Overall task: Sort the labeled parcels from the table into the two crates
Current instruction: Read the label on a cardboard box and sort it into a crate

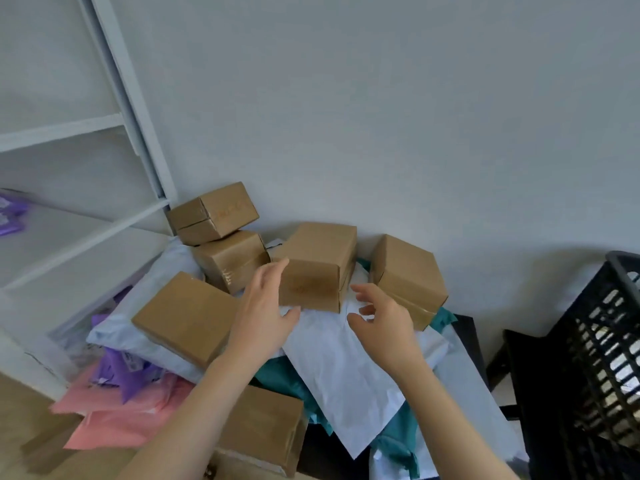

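Head view: left hand [263,306], right hand [382,315], fingers apart, beside box [317,265]

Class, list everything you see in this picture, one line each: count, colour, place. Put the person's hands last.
cardboard boxes: six, brown, on the mailers by the wall
pale mailers: several, light blue, under the boxes
teal mailers: a few, teal, beneath the pale ones
purple mailers: a few, purple, pile's left edge
pink mailers: a few, pink, lower left
crate: one, black, far right
shelf unit: one, white, left
left hand: one, open, at the middle box's left side
right hand: one, open, by its right side
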Action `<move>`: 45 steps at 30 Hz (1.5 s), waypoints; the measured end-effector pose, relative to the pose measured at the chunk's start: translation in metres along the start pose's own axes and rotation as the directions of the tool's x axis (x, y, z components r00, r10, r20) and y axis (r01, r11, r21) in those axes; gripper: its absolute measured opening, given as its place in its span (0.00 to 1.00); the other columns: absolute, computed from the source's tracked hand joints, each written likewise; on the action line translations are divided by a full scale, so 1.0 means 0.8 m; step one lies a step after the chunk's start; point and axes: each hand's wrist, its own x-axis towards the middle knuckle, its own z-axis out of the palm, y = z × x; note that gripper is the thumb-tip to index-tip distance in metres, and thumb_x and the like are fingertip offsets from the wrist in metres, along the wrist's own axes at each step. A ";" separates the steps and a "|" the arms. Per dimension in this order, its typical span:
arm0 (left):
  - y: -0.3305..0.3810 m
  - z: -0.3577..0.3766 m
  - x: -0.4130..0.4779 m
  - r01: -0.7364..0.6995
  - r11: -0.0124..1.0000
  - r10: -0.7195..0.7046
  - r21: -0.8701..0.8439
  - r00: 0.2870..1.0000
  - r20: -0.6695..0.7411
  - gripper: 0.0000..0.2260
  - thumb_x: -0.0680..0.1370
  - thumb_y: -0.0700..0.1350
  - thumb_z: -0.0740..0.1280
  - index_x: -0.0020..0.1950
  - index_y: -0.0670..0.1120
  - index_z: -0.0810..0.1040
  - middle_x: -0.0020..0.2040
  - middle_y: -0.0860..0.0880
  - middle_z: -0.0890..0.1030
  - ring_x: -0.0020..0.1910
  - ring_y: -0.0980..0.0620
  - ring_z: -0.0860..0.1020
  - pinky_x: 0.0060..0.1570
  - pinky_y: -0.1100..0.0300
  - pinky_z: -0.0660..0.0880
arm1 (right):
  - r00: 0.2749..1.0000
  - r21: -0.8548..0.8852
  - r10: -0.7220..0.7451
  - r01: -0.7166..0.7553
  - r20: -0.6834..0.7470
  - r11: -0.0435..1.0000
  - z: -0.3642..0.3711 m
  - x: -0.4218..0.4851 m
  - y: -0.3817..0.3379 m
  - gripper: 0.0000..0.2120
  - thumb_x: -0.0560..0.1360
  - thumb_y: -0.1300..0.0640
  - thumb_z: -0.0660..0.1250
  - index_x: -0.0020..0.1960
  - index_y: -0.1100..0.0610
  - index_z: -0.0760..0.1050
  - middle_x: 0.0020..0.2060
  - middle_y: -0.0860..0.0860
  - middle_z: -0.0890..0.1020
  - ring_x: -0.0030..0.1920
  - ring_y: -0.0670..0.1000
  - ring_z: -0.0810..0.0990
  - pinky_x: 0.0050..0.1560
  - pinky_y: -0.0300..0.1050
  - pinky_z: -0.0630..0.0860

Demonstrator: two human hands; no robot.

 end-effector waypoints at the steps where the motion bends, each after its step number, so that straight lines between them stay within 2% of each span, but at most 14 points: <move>1: -0.005 0.002 0.012 0.062 0.996 -0.062 -0.068 0.998 -0.003 0.34 0.76 0.43 0.69 0.77 0.51 0.54 0.74 0.51 0.59 0.72 0.52 0.60 0.66 0.61 0.60 | 1.000 0.011 0.011 -0.011 0.025 1.000 0.006 0.012 0.002 0.24 0.76 0.59 0.66 0.71 0.48 0.67 0.62 0.46 0.76 0.56 0.45 0.74 0.54 0.37 0.70; 4: -0.016 0.012 0.040 0.225 0.939 -0.225 -0.261 0.974 0.030 0.37 0.76 0.45 0.70 0.78 0.51 0.50 0.75 0.49 0.58 0.73 0.51 0.60 0.71 0.51 0.61 | 0.995 0.038 0.046 -0.050 0.093 0.998 0.021 0.037 0.010 0.31 0.76 0.58 0.66 0.75 0.48 0.58 0.66 0.49 0.72 0.63 0.49 0.72 0.55 0.38 0.68; 9: -0.029 0.031 0.065 0.299 0.899 -0.279 -0.318 0.954 0.109 0.40 0.75 0.44 0.70 0.78 0.50 0.47 0.77 0.49 0.55 0.75 0.51 0.57 0.72 0.52 0.58 | 0.984 0.068 0.092 -0.103 0.150 0.992 0.038 0.061 0.015 0.38 0.76 0.59 0.66 0.78 0.47 0.48 0.72 0.49 0.66 0.69 0.51 0.69 0.57 0.41 0.71; 15: -0.043 0.038 0.080 0.422 0.790 -0.337 -0.445 0.905 0.260 0.41 0.76 0.43 0.70 0.78 0.50 0.45 0.75 0.50 0.62 0.73 0.51 0.62 0.65 0.57 0.63 | 0.961 0.109 0.145 -0.174 0.235 0.979 0.040 0.070 0.005 0.39 0.75 0.64 0.64 0.78 0.47 0.47 0.62 0.45 0.70 0.63 0.50 0.71 0.51 0.37 0.67; 17: -0.047 0.038 0.083 0.439 0.774 -0.339 -0.456 0.896 0.288 0.39 0.75 0.43 0.70 0.78 0.49 0.49 0.73 0.50 0.65 0.69 0.51 0.65 0.63 0.59 0.65 | 0.945 0.134 0.185 -0.227 0.270 0.965 0.042 0.074 -0.002 0.39 0.75 0.63 0.65 0.77 0.46 0.48 0.59 0.42 0.70 0.57 0.48 0.73 0.52 0.41 0.71; 19: -0.049 0.036 0.085 0.439 0.772 -0.332 -0.460 0.895 0.297 0.38 0.75 0.43 0.71 0.78 0.50 0.51 0.71 0.51 0.67 0.66 0.52 0.68 0.64 0.56 0.68 | 0.941 0.129 0.212 -0.252 0.262 0.959 0.044 0.076 -0.009 0.40 0.73 0.61 0.66 0.78 0.47 0.48 0.58 0.45 0.73 0.55 0.50 0.76 0.56 0.48 0.75; 24: -0.040 0.018 0.097 0.338 0.799 -0.253 -0.497 0.939 0.231 0.31 0.72 0.39 0.72 0.69 0.58 0.62 0.57 0.62 0.72 0.60 0.57 0.72 0.58 0.58 0.71 | 0.971 0.130 0.151 -0.176 0.184 0.976 0.032 0.081 -0.029 0.42 0.70 0.65 0.65 0.76 0.43 0.49 0.56 0.49 0.77 0.53 0.51 0.77 0.54 0.48 0.77; 27: -0.031 0.001 0.102 0.259 0.789 -0.201 -0.557 0.966 0.165 0.32 0.71 0.36 0.72 0.62 0.64 0.62 0.53 0.65 0.73 0.58 0.57 0.75 0.57 0.56 0.73 | 0.990 0.162 0.076 -0.095 0.115 0.982 0.018 0.081 -0.046 0.44 0.68 0.68 0.64 0.75 0.38 0.52 0.53 0.46 0.78 0.53 0.50 0.78 0.54 0.51 0.79; 30: -0.018 -0.018 0.105 0.186 0.732 -0.184 -0.655 0.980 0.073 0.34 0.70 0.38 0.74 0.69 0.59 0.64 0.57 0.60 0.75 0.60 0.57 0.74 0.60 0.56 0.72 | 0.997 0.189 0.030 -0.043 0.073 0.981 0.007 0.083 -0.059 0.46 0.68 0.69 0.66 0.76 0.39 0.51 0.53 0.35 0.76 0.48 0.39 0.76 0.48 0.36 0.77; 32: -0.005 -0.033 0.108 0.114 0.686 -0.158 -0.718 0.987 0.006 0.29 0.71 0.42 0.75 0.66 0.60 0.68 0.57 0.60 0.76 0.60 0.59 0.75 0.62 0.56 0.72 | 1.000 0.216 0.004 -0.002 -0.010 0.976 0.000 0.087 -0.067 0.47 0.69 0.68 0.68 0.77 0.41 0.51 0.60 0.38 0.75 0.51 0.37 0.76 0.47 0.31 0.74; 34: 0.008 -0.050 0.109 0.075 0.662 -0.140 -0.745 0.990 -0.025 0.22 0.73 0.45 0.73 0.58 0.64 0.68 0.56 0.64 0.76 0.60 0.61 0.74 0.63 0.58 0.70 | 0.992 0.265 -0.028 0.060 -0.121 0.962 -0.006 0.091 -0.076 0.43 0.70 0.65 0.71 0.77 0.42 0.54 0.64 0.42 0.74 0.56 0.40 0.77 0.53 0.35 0.75; 37: 0.018 -0.067 0.111 0.030 0.614 -0.106 -0.788 0.993 -0.044 0.17 0.75 0.49 0.71 0.61 0.61 0.72 0.60 0.60 0.78 0.62 0.61 0.74 0.66 0.54 0.70 | 0.966 0.305 -0.058 0.136 -0.251 0.943 -0.015 0.095 -0.091 0.35 0.73 0.61 0.70 0.75 0.44 0.62 0.63 0.44 0.77 0.61 0.44 0.76 0.61 0.43 0.75; 40: 0.020 -0.076 0.112 0.008 0.597 -0.090 -0.802 0.994 -0.057 0.25 0.72 0.54 0.71 0.68 0.53 0.72 0.63 0.57 0.78 0.63 0.59 0.74 0.65 0.53 0.71 | 0.949 0.350 -0.039 0.153 -0.311 0.924 -0.019 0.100 -0.100 0.28 0.75 0.62 0.67 0.71 0.44 0.68 0.58 0.44 0.80 0.58 0.45 0.78 0.61 0.46 0.75; 45: 0.006 -0.077 0.116 0.015 0.617 -0.091 -0.787 0.994 -0.053 0.30 0.65 0.59 0.70 0.67 0.54 0.74 0.64 0.54 0.77 0.64 0.58 0.74 0.67 0.50 0.69 | 0.938 0.379 0.034 0.106 -0.346 0.919 -0.018 0.101 -0.110 0.21 0.76 0.60 0.65 0.64 0.41 0.74 0.52 0.47 0.83 0.53 0.42 0.80 0.58 0.45 0.76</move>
